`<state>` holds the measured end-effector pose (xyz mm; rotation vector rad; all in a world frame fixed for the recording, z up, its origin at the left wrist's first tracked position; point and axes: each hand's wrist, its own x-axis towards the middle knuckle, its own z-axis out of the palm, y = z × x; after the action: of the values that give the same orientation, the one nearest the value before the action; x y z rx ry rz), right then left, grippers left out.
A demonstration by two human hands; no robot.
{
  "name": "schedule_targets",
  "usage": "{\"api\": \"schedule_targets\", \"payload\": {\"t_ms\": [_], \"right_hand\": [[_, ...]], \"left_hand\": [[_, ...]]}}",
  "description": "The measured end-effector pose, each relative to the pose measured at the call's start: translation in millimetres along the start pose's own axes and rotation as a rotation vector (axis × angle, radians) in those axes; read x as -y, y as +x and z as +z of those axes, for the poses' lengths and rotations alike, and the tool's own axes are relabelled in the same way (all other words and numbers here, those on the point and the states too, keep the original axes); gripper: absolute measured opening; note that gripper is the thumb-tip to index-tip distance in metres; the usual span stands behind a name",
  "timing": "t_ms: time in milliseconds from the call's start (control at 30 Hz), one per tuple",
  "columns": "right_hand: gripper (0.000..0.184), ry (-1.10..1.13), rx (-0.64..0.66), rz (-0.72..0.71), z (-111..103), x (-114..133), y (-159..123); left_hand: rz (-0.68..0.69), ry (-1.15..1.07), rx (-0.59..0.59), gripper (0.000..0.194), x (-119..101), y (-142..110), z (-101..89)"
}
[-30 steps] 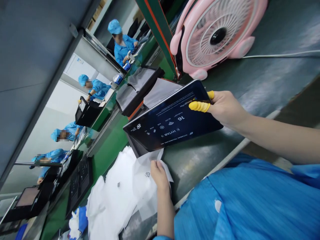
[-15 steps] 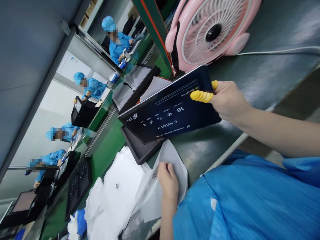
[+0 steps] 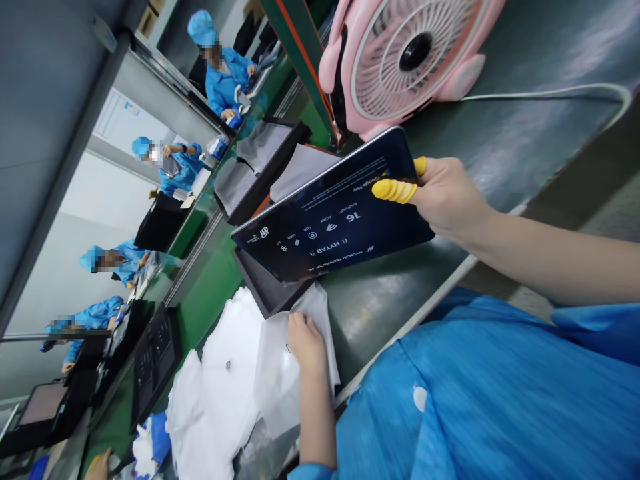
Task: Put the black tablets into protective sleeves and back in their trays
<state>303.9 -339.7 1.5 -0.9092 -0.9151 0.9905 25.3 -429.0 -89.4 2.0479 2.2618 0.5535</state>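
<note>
My right hand (image 3: 443, 197), with yellow finger cots on the thumb and a finger, grips a tablet (image 3: 325, 220) by its near right edge. The tablet is tilted, and its dark face shows white print. My left hand (image 3: 307, 340) has its fingers closed on a thin white translucent sleeve (image 3: 277, 373). A pile of similar white sleeves (image 3: 227, 367) lies just left of that hand. Below the tablet sits an open black box tray (image 3: 260, 290), partly hidden by it.
Behind the tablet stands a dark box (image 3: 265, 167) with translucent wrapping. A pink fan (image 3: 405, 60) and its white cable occupy the far right bench. Dark boxed items (image 3: 155, 363) lie on the green conveyor (image 3: 200, 317). Several co-workers in blue sit opposite; another person's hand (image 3: 100, 465) shows bottom left.
My left hand has drawn the white sleeve leftward, toward the pile and the black tray. My right hand still holds the tablet at much the same tilt. The whole view has shifted slightly.
</note>
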Motion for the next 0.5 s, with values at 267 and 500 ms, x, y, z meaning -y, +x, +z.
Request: {"api": "schedule_targets", "payload": {"t_ms": [267, 500], "right_hand": [[0.029, 0.009, 0.038, -0.010, -0.2, -2.9, -0.4], [0.030, -0.007, 0.122, 0.051, 0.6, -9.2, -8.0]], "left_hand": [[-0.015, 0.035, 0.131, 0.018, -16.1, 0.4, 3.1], [-0.187, -0.137, 0.037, 0.020, -28.1, -1.3, 12.8]]}}
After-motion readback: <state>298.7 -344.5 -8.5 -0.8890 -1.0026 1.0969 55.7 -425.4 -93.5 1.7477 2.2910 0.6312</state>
